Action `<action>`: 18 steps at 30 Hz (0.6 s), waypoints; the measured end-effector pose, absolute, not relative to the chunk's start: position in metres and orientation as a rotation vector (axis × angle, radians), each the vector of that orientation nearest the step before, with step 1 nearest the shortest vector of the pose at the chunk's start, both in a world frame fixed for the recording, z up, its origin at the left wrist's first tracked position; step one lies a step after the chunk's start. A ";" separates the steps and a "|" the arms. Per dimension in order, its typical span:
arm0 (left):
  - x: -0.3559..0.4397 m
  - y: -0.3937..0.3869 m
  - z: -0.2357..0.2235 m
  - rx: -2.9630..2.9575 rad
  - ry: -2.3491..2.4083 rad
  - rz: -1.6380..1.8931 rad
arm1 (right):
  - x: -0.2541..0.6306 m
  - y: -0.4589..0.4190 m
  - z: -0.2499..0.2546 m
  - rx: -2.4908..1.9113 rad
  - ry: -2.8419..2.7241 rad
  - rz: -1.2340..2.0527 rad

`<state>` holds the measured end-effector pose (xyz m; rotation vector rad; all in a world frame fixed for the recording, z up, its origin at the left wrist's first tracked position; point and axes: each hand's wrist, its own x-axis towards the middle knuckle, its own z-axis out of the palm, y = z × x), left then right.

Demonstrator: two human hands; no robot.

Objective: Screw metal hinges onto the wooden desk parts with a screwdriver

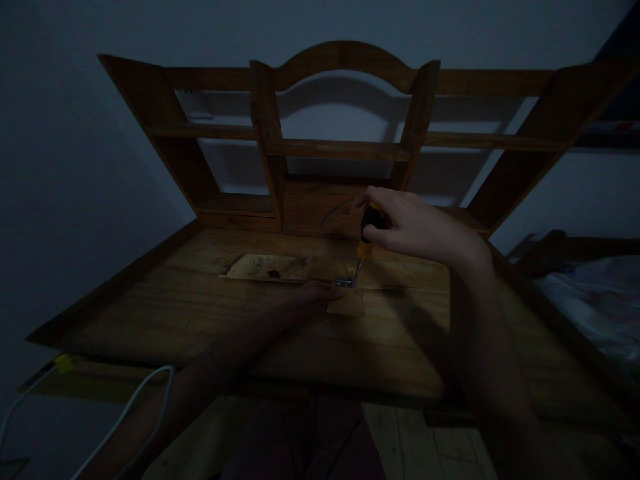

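My right hand [393, 217] is wrapped round the black and yellow handle of a screwdriver [367, 248], which leans slightly, shaft downward. The tip of the shaft meets the right end of a small silver metal fitting [344, 282], which looks like a hinge or latch. From the left, my left hand [316, 297] pinches at that fitting, its fingertips partly in shadow. Beneath the fitting lies a small flat square piece of light wood or card [347, 305] on the wooden desktop [280, 333].
A wooden shelf unit [337, 148] stands along the desk's back, against the wall. Left of the hands is a pale rough patch [265, 267] in the desktop. A white cable [133, 403] loops over the left forearm. Plastic bags [590, 313] lie at right. The light is dim.
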<state>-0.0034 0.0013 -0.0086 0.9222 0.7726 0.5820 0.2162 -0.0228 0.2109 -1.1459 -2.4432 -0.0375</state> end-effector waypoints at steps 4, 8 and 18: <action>-0.004 0.003 -0.011 0.912 0.760 0.559 | 0.215 -0.027 0.213 -1.109 -2.471 0.000; -0.004 0.003 -0.009 0.916 0.762 0.557 | 0.212 -0.029 0.211 -1.192 -2.436 -0.083; -0.004 -0.002 0.000 0.906 0.821 0.557 | 0.213 -0.027 0.210 -1.305 -2.406 -0.072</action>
